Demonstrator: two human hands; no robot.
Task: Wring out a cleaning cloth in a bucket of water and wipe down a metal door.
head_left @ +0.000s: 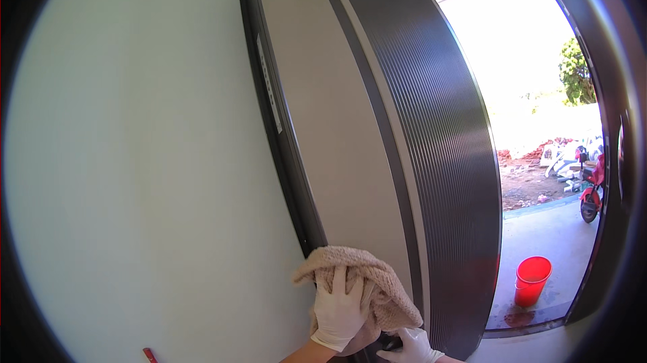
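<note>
A beige fluffy towel [387,290] lies bunched against the lower part of the grey-beige door panel [344,134]. My left hand [339,312], in a white glove, presses the towel to the panel near its left edge, fingers spread into the cloth and one fold hanging over the fingertips. To the right and lower, my right hand [416,347], also gloved, has its thumb and fingers around a dark fitting [389,342] at the door, just below the towel. The hand and the lower frame edge hide most of that fitting.
A pale wall [148,161] fills the left side. A dark ribbed strip [451,161] forms the door's right part. Through the doorway a red bucket [532,281] stands on wet concrete, with a red scooter [592,194] beyond. A red object [149,355] shows at lower left.
</note>
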